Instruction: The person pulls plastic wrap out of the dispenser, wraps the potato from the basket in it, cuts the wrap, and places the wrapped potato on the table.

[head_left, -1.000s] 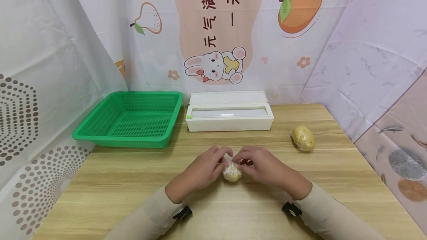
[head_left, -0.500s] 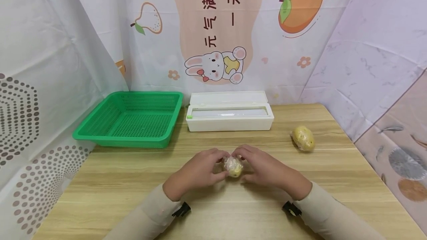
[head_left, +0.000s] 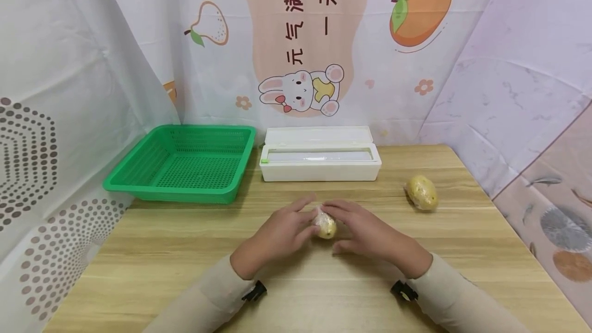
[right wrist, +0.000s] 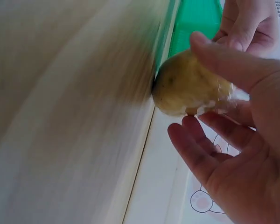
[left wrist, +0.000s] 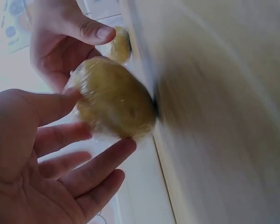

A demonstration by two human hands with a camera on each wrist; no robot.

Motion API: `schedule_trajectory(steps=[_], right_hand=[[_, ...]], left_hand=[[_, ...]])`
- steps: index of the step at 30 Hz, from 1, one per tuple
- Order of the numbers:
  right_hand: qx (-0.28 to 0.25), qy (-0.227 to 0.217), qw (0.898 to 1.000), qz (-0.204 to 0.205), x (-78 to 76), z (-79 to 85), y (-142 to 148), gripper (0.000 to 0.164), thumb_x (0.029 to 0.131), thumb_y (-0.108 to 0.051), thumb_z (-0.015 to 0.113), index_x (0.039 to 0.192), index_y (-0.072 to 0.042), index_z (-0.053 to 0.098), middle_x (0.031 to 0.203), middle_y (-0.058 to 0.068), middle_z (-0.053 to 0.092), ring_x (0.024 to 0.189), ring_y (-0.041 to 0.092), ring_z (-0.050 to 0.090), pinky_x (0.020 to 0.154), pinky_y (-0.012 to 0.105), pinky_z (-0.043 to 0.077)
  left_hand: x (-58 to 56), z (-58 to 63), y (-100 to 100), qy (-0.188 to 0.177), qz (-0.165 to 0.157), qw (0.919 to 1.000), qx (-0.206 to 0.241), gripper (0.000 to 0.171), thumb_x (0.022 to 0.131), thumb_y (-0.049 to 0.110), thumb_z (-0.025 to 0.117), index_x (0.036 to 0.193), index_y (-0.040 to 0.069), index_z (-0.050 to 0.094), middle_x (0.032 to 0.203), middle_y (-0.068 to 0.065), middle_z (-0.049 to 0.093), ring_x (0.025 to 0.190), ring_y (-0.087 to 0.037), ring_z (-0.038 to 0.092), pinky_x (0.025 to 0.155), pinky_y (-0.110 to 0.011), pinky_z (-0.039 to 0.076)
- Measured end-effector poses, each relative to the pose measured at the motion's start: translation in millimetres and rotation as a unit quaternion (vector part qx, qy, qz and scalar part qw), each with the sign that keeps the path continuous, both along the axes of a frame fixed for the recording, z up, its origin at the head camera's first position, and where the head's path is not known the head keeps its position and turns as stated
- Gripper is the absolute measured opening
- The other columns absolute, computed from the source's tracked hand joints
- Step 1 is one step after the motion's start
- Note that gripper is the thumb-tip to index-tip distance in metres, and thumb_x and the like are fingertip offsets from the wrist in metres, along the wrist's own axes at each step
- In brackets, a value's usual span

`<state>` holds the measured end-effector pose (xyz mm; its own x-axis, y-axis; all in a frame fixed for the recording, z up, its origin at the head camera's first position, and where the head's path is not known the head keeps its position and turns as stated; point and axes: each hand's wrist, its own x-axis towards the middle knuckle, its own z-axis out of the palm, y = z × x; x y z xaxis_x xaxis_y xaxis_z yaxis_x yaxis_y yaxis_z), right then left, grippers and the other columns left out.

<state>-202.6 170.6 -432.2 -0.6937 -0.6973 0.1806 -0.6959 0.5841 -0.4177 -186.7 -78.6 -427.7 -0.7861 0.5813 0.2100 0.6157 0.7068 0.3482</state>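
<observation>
A potato point(head_left: 327, 226) in clear plastic wrap sits on the wooden table between the two hands. My left hand point(head_left: 288, 226) holds it from the left; in the left wrist view the thumb presses the wrap and a fingertip meets the potato's lower side point(left wrist: 116, 100). On the other side is my right hand point(head_left: 367, 230), its index finger reaching over the top and its thumb apart from the potato. The right wrist view shows that hand's fingers loosely bent beside the potato point(right wrist: 179, 88), with gathered wrap near them.
A second wrapped potato point(head_left: 422, 192) lies at the right of the table. Behind the hands stands a white cling film box point(head_left: 320, 171) with its lid raised. A green plastic basket point(head_left: 171, 194) is at the back left. Printed curtains hang behind the table.
Both hands pinched the wrap at the top of the potato earlier. The potato has since turned and shifted slightly away and right, and the right thumb has come off it.
</observation>
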Motion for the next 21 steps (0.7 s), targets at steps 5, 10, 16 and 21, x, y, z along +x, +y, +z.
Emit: schedule_trajectory(steps=[5, 10, 16, 21], right_hand=[[-0.028, -0.011, 1.0, 0.003, -3.6, -0.5, 0.5, 0.078, 0.082, -0.025, 0.088, 0.151, -0.011, 0.053, 0.151, 0.009, 0.057, 0.138, 0.03, 0.055, 0.113, 0.051, 0.046], [-0.055, -0.047, 0.997, 0.009, -8.9, -3.0, 6.2, 0.072, 0.087, -0.027, 0.083, 0.151, -0.015, 0.053, 0.15, 0.002, 0.058, 0.137, 0.024, 0.057, 0.111, 0.045, 0.048], [-0.109, -0.137, 0.985, 0.007, -16.6, -9.5, 13.8, 0.06, 0.094, -0.037, 0.075, 0.149, -0.024, 0.055, 0.148, -0.007, 0.059, 0.133, 0.017, 0.058, 0.107, 0.042, 0.052], [-0.139, -0.207, 0.968, -0.004, -20.3, -10.3, 14.4, 0.05, 0.098, -0.045, 0.069, 0.143, -0.025, 0.061, 0.138, -0.008, 0.065, 0.125, 0.012, 0.063, 0.104, 0.038, 0.053]], left_hand=[[-1.1, -0.2, 1.3, -0.002, 0.001, 1.0, 0.005, 0.047, 0.105, 0.037, 0.061, 0.142, 0.009, 0.062, 0.144, -0.005, 0.063, 0.134, -0.019, 0.06, 0.112, -0.038, 0.048], [-1.8, -0.2, 0.1, -0.018, -0.007, 0.9997, -0.011, 0.063, 0.096, 0.035, 0.075, 0.15, 0.011, 0.054, 0.148, -0.004, 0.06, 0.134, -0.018, 0.06, 0.11, -0.037, 0.049], [-4.6, -4.7, 0.5, -0.041, 0.007, 0.9991, 0.008, 0.07, 0.091, 0.027, 0.082, 0.152, 0.012, 0.051, 0.145, -0.004, 0.063, 0.131, -0.02, 0.062, 0.109, -0.039, 0.051], [-7.7, -9.1, 0.4, -0.087, -0.003, 0.9936, 0.072, 0.071, 0.094, 0.024, 0.077, 0.156, 0.018, 0.043, 0.138, -0.002, 0.068, 0.119, -0.014, 0.069, 0.1, -0.031, 0.056]])
